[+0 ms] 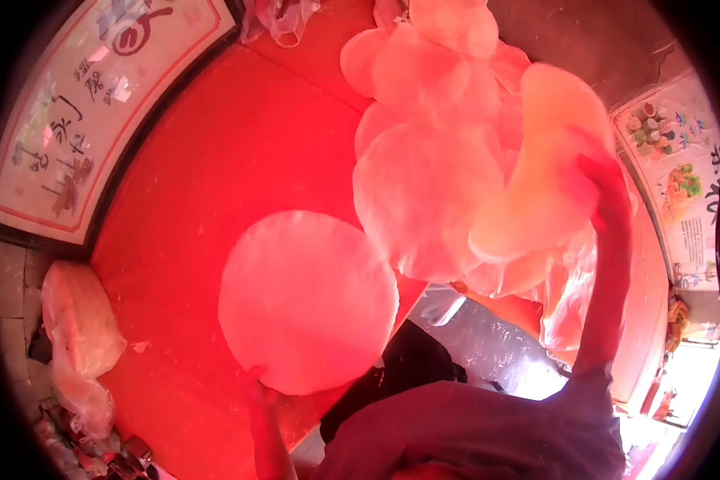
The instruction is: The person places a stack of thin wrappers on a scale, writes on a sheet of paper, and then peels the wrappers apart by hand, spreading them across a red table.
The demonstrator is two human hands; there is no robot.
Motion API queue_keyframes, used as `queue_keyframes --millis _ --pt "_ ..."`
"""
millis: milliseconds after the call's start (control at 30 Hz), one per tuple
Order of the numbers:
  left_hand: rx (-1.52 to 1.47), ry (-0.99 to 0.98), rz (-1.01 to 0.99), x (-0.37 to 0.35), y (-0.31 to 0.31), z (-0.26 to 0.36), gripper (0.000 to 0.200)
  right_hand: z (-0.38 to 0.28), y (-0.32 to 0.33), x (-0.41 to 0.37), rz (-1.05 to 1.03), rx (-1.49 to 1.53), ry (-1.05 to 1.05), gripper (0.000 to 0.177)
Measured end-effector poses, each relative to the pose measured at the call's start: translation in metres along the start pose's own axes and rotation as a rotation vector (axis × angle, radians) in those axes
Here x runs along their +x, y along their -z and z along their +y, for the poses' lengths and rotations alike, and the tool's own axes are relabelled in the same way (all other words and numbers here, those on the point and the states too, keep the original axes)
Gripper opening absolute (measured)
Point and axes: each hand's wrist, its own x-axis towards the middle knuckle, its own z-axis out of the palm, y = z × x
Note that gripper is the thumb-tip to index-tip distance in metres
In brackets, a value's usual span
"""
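Note:
A thin round flatbread [308, 300] lies on the red tabletop, its near edge by my body. My left hand [262, 386] is at its lower left edge, thumb on top and the other fingers mostly hidden, seemingly gripping the rim. Farther right, my right hand [602, 180] is closed on another flatbread [548, 168], which looks bent and droops over the pile. Beneath and beyond it, several overlapping flatbreads [424, 200] spread across the right part of the table. Glare blurs the fingers of my right hand.
A red-covered table [192, 200] fills the middle. On the left edge sits a plastic-wrapped round stack [80, 320]. A framed sign with writing [80, 120] borders the upper left; a printed poster [680, 176] stands at right. A clear plastic bag [284, 20] lies at the top.

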Motion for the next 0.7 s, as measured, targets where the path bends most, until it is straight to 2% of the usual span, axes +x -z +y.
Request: queue_keyframes --millis 33,100,167,233,300,333,400,433,500,533,600,633,667,700 --pt "-0.001 -0.007 -0.003 -0.001 -0.008 0.001 0.064 0.013 0.006 0.029 0.004 -0.025 -0.037 0.032" --pt "-0.065 0.017 0.028 -0.007 -0.026 0.004 0.063 0.023 -0.031 0.077 -0.087 0.124 0.045 0.023" --pt "-0.059 -0.012 0.02 -0.005 -0.021 0.001 0.062 0.027 -0.014 0.166 -0.352 0.096 -0.146 0.017" --pt "-0.054 -0.04 0.014 -0.001 -0.001 -0.007 0.061 0.011 -0.057 0.207 -0.417 0.347 0.113 0.012" --pt "-0.136 0.05 -0.035 0.007 0.028 -0.014 0.06 -0.039 -0.05 0.278 -0.68 0.354 0.013 0.014" --pt "-0.133 0.045 -0.034 0.006 0.028 -0.013 0.06 -0.059 -0.063 0.279 -0.682 0.359 0.016 0.014" --pt "-0.136 0.085 0.026 0.003 0.018 -0.009 0.056 -0.088 -0.099 0.282 -0.166 0.472 0.123 0.008" --pt "-0.135 0.083 0.025 0.002 0.012 -0.006 0.056 -0.079 -0.087 0.305 -0.167 0.474 0.124 0.008" --pt "-0.092 0.024 0.019 -0.001 0.002 -0.003 0.052 -0.031 -0.053 0.363 -0.298 0.518 0.148 0.025" --pt "-0.09 0.025 0.019 -0.001 0.0 -0.004 0.052 -0.002 -0.054 0.363 -0.43 0.487 0.195 0.031" --pt "-0.141 0.034 0.171 -0.002 -0.001 -0.006 0.056 0.063 -0.062 0.332 -0.125 0.215 0.132 0.027" --pt "-0.138 0.034 0.172 -0.002 -0.003 -0.005 0.056 0.123 -0.07 0.365 -0.011 0.294 -0.05 0.023" --pt "-0.141 -0.003 0.152 -0.005 -0.004 -0.003 0.056 0.114 -0.09 0.283 -0.155 -0.198 0.085 0.014" --pt "-0.142 -0.039 0.134 -0.01 -0.004 0.001 0.056 0.147 -0.119 0.245 -0.199 -0.041 -0.006 0.01"
